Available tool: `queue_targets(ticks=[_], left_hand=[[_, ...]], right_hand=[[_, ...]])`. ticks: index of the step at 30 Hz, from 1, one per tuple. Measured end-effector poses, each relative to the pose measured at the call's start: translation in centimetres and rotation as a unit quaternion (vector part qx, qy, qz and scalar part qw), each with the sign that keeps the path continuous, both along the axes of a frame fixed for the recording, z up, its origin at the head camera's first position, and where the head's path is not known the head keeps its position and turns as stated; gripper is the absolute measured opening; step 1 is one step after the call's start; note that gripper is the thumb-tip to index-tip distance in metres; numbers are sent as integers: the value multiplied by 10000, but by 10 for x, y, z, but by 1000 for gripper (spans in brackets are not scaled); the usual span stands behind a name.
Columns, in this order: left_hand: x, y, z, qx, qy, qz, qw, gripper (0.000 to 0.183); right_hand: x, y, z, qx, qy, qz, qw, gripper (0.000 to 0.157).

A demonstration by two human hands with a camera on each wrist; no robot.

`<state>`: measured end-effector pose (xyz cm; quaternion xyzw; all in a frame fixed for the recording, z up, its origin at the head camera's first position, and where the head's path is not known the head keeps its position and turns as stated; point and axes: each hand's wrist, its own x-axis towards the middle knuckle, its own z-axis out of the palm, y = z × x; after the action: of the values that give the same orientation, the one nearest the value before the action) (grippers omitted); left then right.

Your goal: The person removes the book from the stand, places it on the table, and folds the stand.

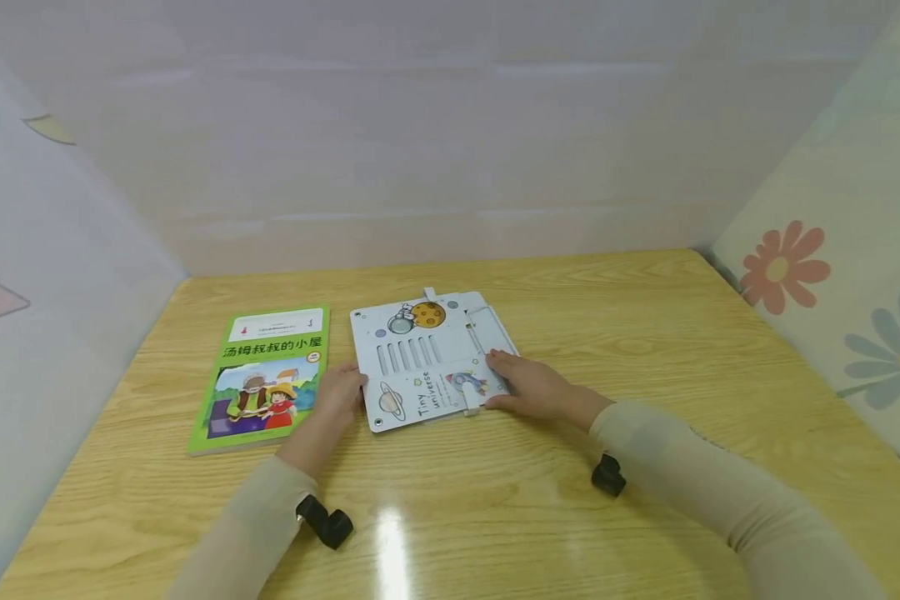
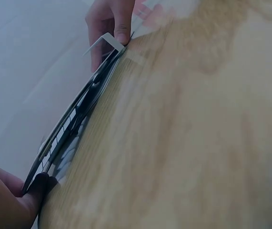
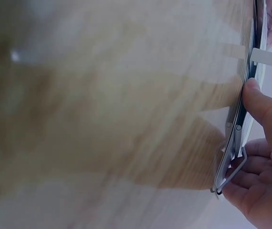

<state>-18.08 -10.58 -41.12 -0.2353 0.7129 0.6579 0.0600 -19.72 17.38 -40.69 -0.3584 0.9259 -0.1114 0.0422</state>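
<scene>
A flat white folding book stand (image 1: pixel 390 379), printed with planets, a rocket and the words "Tiny universe", lies between both hands on the table. My left hand (image 1: pixel 337 393) grips its left edge; in the left wrist view the thumb and fingers (image 2: pixel 12 198) pinch the thin panels. My right hand (image 1: pixel 532 387) holds the right edge, with the thumb (image 3: pixel 257 98) on the near side and the other fingers curled behind in the right wrist view. White page clips (image 3: pixel 264 56) stick out from the stand's edges. Beneath the panels the far side is hidden.
To the left of the stand lies a green-bordered picture book (image 1: pixel 266 375), cover up. The wooden table (image 1: pixel 615 508) meets a pale wall covering (image 1: pixel 450 167) at the back. Patterned side panels (image 1: pixel 877 275) stand at left and right.
</scene>
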Motion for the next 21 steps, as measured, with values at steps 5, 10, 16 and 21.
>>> queue_targets(ticks=[5,10,16,21], left_hand=[[-9,0,1,27,0,-112,9999,42],[-17,-1,0,252,35,-244,9994,44],[-23,-1,0,358,6,-249,9990,45],[-23,-1,-2,431,71,-205,9988,45]], right_hand=[[5,-3,2,86,128,-201,9997,72],[10,-5,-1,144,260,-384,9988,74],[14,-7,0,175,298,-536,9980,74],[14,-8,-2,148,327,-578,9977,74]])
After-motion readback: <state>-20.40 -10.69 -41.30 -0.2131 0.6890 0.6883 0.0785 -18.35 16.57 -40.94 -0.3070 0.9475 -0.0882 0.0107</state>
